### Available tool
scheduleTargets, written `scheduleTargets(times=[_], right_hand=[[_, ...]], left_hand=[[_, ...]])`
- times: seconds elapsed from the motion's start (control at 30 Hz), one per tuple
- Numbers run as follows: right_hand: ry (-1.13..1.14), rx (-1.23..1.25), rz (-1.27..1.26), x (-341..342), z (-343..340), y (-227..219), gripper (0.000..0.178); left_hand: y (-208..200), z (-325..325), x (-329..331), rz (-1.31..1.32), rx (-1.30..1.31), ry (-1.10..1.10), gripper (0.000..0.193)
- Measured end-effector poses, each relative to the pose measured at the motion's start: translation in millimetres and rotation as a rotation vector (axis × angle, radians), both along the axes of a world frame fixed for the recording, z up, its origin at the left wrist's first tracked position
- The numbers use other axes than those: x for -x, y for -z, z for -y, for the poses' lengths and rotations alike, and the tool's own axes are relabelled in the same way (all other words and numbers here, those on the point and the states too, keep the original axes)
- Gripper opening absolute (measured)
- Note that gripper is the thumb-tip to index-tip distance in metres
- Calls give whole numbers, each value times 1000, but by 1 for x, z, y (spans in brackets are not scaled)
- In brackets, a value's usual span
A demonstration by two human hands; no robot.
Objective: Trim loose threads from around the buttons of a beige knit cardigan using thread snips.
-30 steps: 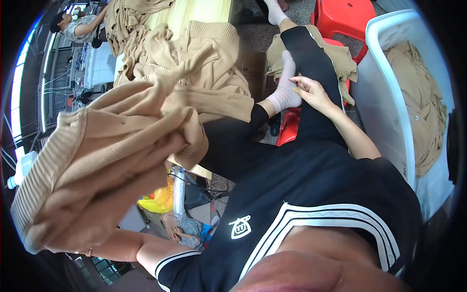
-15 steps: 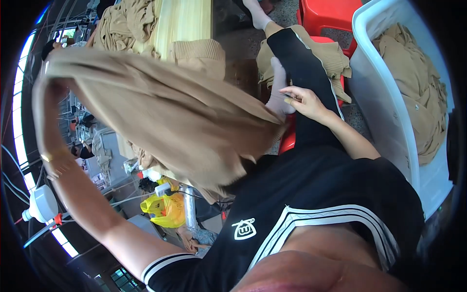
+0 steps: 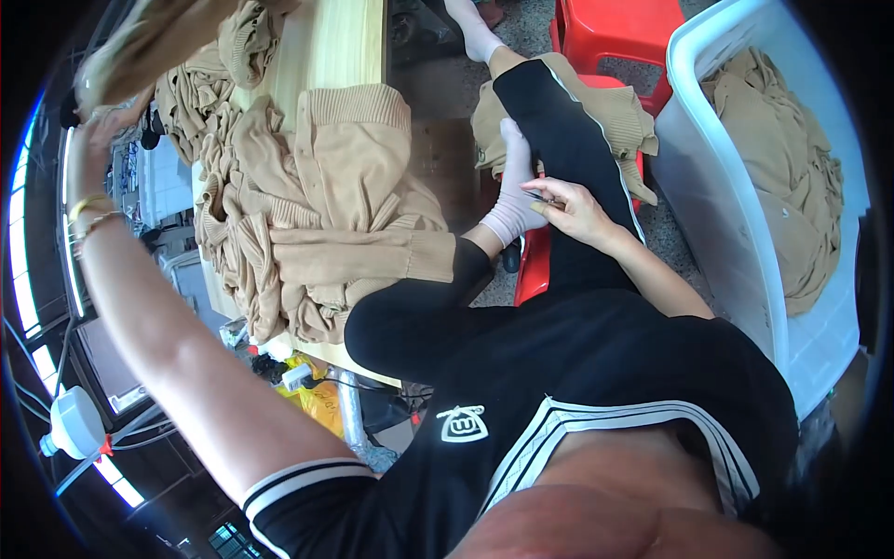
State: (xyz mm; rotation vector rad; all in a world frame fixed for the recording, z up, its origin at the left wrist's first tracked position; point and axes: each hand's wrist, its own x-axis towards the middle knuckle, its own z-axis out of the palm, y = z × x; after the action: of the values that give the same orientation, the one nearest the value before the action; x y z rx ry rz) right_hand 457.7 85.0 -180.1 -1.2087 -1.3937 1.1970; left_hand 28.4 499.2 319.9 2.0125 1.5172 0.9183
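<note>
At the far upper left, my left hand (image 3: 99, 130) is raised and smeared by motion. A tan knit garment (image 3: 154, 42), also blurred, is in the air right beside it; whether the fingers grip it cannot be made out. My right hand (image 3: 575, 212) is closed around a small dark metal tool (image 3: 542, 196), too small to name surely, above my black-trousered leg near a socked foot. A tan knit cardigan (image 3: 349, 149) with a ribbed band and buttons lies on a heap of similar knitwear (image 3: 270, 200) to the left, by my bent knee.
The heap rests on a pale wooden table (image 3: 340, 42). Red plastic stools (image 3: 619, 33) stand ahead, one with a tan garment (image 3: 624, 112) on it. A white tub (image 3: 726, 214) with tan knitwear is at right. Yellow bags and cables (image 3: 321, 401) are at lower left.
The tan garment that stretched across my front has swung away to the far upper left, uncovering the cardigan and heap. My left hand has moved with it; my right hand stays almost in place.
</note>
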Motion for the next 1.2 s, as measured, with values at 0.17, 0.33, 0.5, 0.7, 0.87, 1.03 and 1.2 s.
scheduleTargets(times=[0.17, 0.33, 0.5, 0.7, 0.87, 1.03, 1.2], right_hand=[[88, -37, 66, -4, 7, 13, 32], [34, 130, -118, -7, 8, 23, 30], [-31, 163, -127, -7, -5, 25, 32], [-58, 114, -94, 15, -28, -16, 30], [-189, 72, -105, 47, -36, -42, 30], [-248, 50, -107, 73, -31, -40, 28], [-277, 132, -97, 68, -11, -63, 31]], left_hand=[[213, 44, 8, -211, 334, -284, 86], [298, 127, 69, -574, 313, -318, 58], [327, 239, 90, -529, 1, -262, 40], [321, 316, 50, 18, -48, -221, 29], [272, 345, 28, -242, 227, -66, 41], [307, 272, -34, -253, -58, 54, 35], [354, 230, -85, -1069, 182, -188, 38]])
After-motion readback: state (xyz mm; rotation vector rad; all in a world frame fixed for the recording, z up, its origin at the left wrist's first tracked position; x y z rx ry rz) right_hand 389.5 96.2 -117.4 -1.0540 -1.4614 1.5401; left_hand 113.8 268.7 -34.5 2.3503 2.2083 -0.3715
